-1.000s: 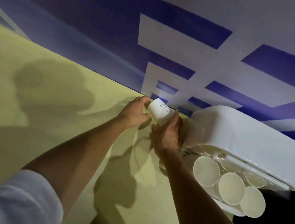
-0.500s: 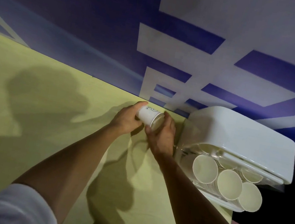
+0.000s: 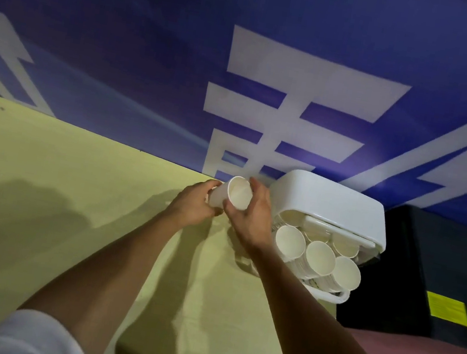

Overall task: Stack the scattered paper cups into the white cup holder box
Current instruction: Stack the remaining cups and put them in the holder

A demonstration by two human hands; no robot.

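Both hands hold one cup together at the far edge of the worktop, just left of the box. The cup lies on its side in the air, and its open mouth looks toward the near side and a little to the right.

The left hand takes the closed end. Its grip is closed around the cup wall, with the fingers curled over the far side; the thumb is mostly hidden under the cup. The right hand takes the mouth end. Its grip is also closed on the cup: the fingers reach over the far part of the rim and the thumb presses the near part of the rim. The two hands touch each other below the cup.

The box stands at the far right corner of the worktop, against the blue wall banner with white signs. Its open side faces near and right, and stacks of cups stick out of it with their mouths toward the camera. The right hand is just beside these stacks, and I cannot tell if it touches them.

Right of the box is a black case with a yellow label. A white sleeve covers the left upper arm.
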